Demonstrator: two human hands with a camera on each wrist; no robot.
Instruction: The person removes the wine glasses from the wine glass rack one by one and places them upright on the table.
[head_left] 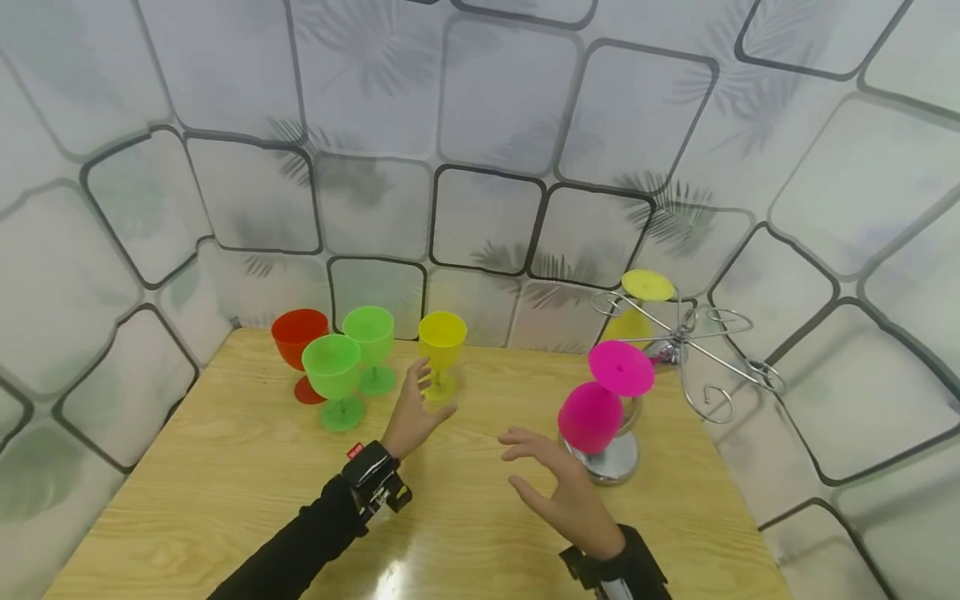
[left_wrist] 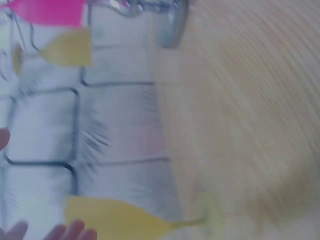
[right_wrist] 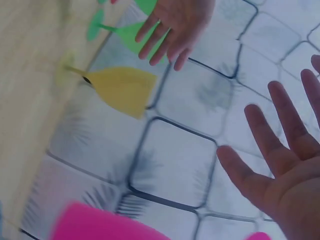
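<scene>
My left hand (head_left: 417, 412) is held open beside the yellow goblet (head_left: 442, 342), fingers spread near its bowl; whether they touch cannot be told. In the left wrist view that yellow goblet (left_wrist: 115, 217) stands near the fingertips. My right hand (head_left: 564, 492) hovers with spread fingers and holds nothing, left of the pink goblet (head_left: 591, 418), which hangs upside down from a metal rack (head_left: 678, 333). Another yellow goblet (head_left: 628, 327) hangs behind it. The right wrist view shows the right palm (right_wrist: 295, 185) and the upright yellow goblet (right_wrist: 122, 90).
Two green goblets (head_left: 332, 367) and a red goblet (head_left: 300, 337) stand upright at the back left of the wooden table (head_left: 247, 492). The rack's round chrome base (head_left: 611, 462) is on the right. Patterned cloth (head_left: 487, 100) surrounds the back and sides.
</scene>
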